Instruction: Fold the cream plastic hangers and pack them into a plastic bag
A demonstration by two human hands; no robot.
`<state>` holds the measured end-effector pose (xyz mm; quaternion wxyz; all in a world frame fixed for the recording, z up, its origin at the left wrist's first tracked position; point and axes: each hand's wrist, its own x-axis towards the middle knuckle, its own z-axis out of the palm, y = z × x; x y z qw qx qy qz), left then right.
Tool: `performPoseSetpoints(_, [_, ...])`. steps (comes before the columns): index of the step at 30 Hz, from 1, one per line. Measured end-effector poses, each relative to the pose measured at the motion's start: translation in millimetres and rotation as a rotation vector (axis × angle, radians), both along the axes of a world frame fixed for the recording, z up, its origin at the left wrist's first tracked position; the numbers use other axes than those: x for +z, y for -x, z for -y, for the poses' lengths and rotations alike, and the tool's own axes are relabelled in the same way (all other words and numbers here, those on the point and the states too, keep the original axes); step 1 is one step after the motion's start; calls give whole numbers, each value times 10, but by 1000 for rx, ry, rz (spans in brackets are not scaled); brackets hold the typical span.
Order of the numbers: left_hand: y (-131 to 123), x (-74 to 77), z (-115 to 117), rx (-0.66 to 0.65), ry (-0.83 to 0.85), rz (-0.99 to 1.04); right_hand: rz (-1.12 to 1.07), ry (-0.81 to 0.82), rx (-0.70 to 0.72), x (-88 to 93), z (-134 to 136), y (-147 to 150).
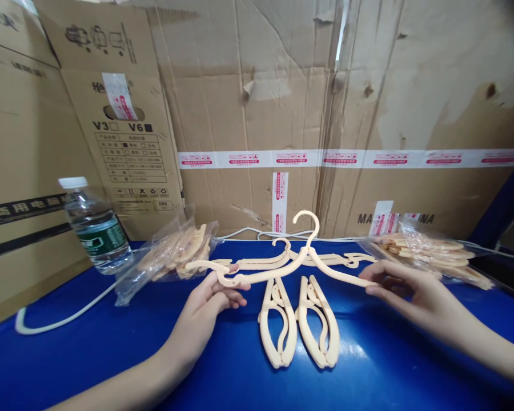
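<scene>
A cream plastic folding hanger is held spread out above the blue table, hook upward. My left hand pinches its left arm tip. My right hand pinches its right arm tip. Behind it a second unfolded cream hanger lies flat. Below the held hanger, two folded hangers lie side by side on the table.
A water bottle stands at the left. Clear bags of cream hanger parts lie at the left and right. A white cable runs along the table's back. Cardboard boxes wall off the rear and left.
</scene>
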<state>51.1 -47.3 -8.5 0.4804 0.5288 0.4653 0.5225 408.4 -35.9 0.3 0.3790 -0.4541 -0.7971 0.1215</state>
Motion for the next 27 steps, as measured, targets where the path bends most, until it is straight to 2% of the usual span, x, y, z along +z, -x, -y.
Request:
performPoseSetpoints(4, [2,-2,15,-51,-78,-74,98,-78,37,38,54,55])
performPoseSetpoints(9, [-31,15,70,-69,-152,-114,103,-107,15,55,137,119])
performPoseSetpoints(11, [-43,19,108,-106,-199,-197,120,-124,25,53,156,132])
performPoseSetpoints(14, [-43,23,146,-157,-265,-348,188,-200,115,56,171,148])
performPoseSetpoints(17, [-27,26,147,-169,-274,-387,359,-333,197,69,190,156])
performPoseSetpoints(21, [-10,22,130,-190,-257,-388,580,-519,36,83,243,152])
performPoseSetpoints(27, [-19,41,128,-200,-256,-416,729,-726,-145,77,279,119])
